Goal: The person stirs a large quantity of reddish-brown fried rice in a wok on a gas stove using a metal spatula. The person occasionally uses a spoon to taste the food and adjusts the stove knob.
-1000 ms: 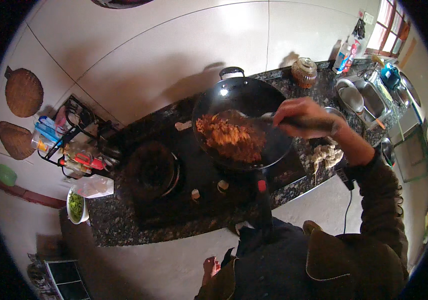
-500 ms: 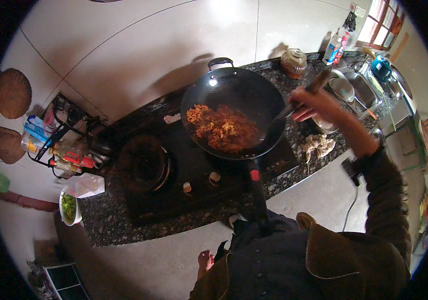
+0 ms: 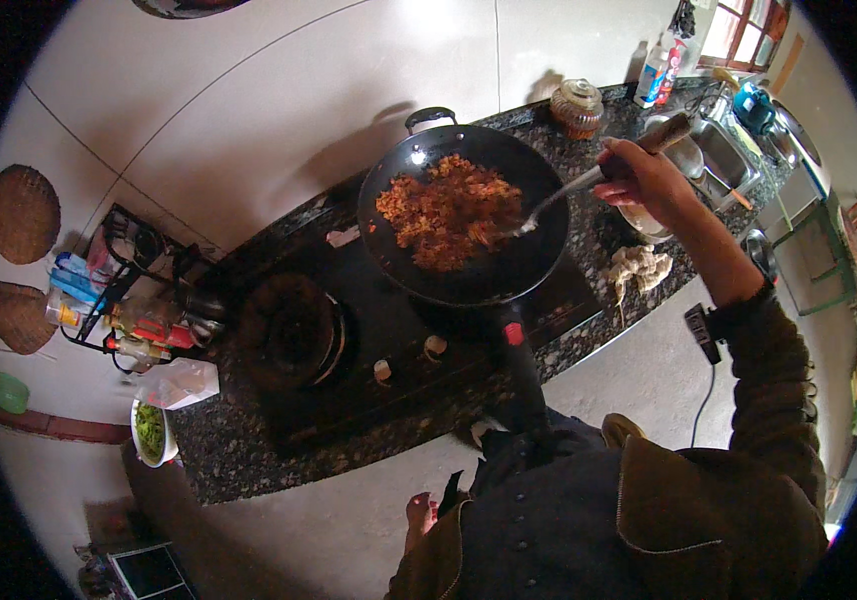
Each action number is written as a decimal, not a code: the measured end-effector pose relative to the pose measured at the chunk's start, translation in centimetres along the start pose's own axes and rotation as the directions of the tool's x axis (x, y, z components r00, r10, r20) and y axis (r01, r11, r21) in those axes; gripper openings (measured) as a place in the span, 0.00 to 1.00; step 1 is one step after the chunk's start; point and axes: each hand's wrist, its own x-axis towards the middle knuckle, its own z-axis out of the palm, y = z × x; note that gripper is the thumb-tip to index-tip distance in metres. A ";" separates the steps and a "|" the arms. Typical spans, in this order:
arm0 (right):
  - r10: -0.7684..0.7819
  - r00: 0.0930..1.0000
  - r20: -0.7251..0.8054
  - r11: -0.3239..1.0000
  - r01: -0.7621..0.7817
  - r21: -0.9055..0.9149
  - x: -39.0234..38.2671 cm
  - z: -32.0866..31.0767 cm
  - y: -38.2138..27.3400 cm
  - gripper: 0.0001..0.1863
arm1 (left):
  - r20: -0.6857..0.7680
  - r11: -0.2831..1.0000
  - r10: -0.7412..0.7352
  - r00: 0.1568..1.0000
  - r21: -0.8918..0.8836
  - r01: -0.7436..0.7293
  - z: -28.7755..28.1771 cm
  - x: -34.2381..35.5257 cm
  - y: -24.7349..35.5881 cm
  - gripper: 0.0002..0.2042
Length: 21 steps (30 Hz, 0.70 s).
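The wok (image 3: 464,225), black and round with a loop handle at its far rim, sits on the right burner of a dark stove (image 3: 379,330), and its long handle with a red band points back toward the person. Orange-brown chopped food (image 3: 449,208) fills the wok's far-left half. The right hand (image 3: 639,180) is to the right of the wok, just past its rim, fingers clamped round the wooden handle of a metal spatula (image 3: 559,198) whose blade reaches into the wok at the edge of the food. The left hand is out of view.

The stove rests on a dark speckled stone surface (image 3: 249,450) against a pale tiled wall. Left of the wok the second burner (image 3: 294,335) stands bare; farther left, a wire rack (image 3: 129,300) holds bottles, and a white bowl (image 3: 152,432) holds chopped greens. Beyond the wok stands a lidded glass jar (image 3: 578,108); to its right, a sink (image 3: 724,165).
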 end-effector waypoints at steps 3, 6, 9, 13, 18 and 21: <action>0.026 0.995 0.094 0.993 -0.015 -0.121 -1.8 0.2 -0.2 0.21 | 0.047 0.997 0.055 0.997 -0.050 -0.053 -0.9 1.4 -1.5 0.08; 0.132 0.987 0.094 0.988 -0.123 -0.096 -3.1 3.2 2.5 0.18 | 0.092 0.989 0.113 0.989 -0.109 -0.102 -2.1 3.2 -3.5 0.07; 0.087 0.995 0.045 0.971 -0.095 0.220 -3.3 8.8 6.9 0.16 | 0.339 0.503 0.497 0.799 0.637 -0.584 -3.2 4.8 -4.0 0.08; 0.011 0.992 -0.126 0.851 0.057 0.521 -1.1 14.8 10.2 0.13 | 0.157 0.884 0.345 0.925 0.277 -0.377 -3.4 4.4 -2.8 0.10; 0.153 0.946 -0.287 0.626 0.132 0.769 1.0 12.6 9.6 0.15 | 0.108 0.954 0.287 0.952 0.058 -0.294 -1.8 2.5 -0.9 0.12; 0.090 0.961 -0.263 0.710 0.123 0.693 -0.2 8.6 8.4 0.20 | 0.030 0.986 0.166 0.986 -0.007 -0.166 -1.4 1.8 -0.8 0.11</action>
